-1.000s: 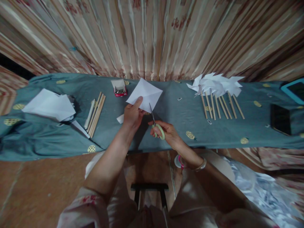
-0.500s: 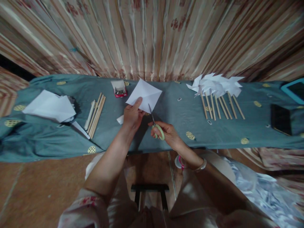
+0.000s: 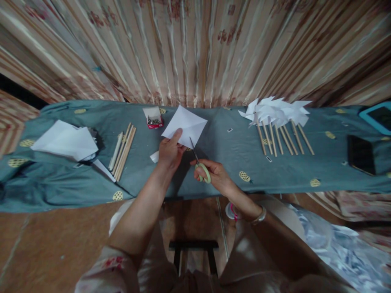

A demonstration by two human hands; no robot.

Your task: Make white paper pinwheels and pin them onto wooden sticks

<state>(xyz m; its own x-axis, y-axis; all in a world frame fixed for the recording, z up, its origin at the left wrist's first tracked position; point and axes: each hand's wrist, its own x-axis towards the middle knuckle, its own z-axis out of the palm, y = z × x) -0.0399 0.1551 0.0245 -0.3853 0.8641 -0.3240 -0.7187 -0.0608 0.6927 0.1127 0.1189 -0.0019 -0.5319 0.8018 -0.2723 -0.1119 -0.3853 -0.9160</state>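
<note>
A square sheet of white paper (image 3: 187, 123), with faint creases, is pinched at its near left edge by my left hand (image 3: 171, 149), thumb on top. My right hand (image 3: 210, 173) grips the light green handles of a pair of scissors (image 3: 202, 171). Their dark blades reach up to the near right edge of the paper and overlap it. Just left of the paper stands an open red box (image 3: 154, 121) of small metal pins. A small white paper piece (image 3: 154, 156) lies beside my left wrist.
On the left are a stack of white paper sheets (image 3: 62, 140) and several wooden sticks (image 3: 125, 154). Several white paper pinwheels (image 3: 275, 112) on sticks lie to the right, then a dark phone (image 3: 361, 154) and a blue-framed device (image 3: 377, 117). A curtain (image 3: 195, 53) hangs behind the cloth-covered table.
The whole view has shifted slightly, with the table sitting a little lower. My hands, the paper and the scissors keep nearly the same positions relative to each other.
</note>
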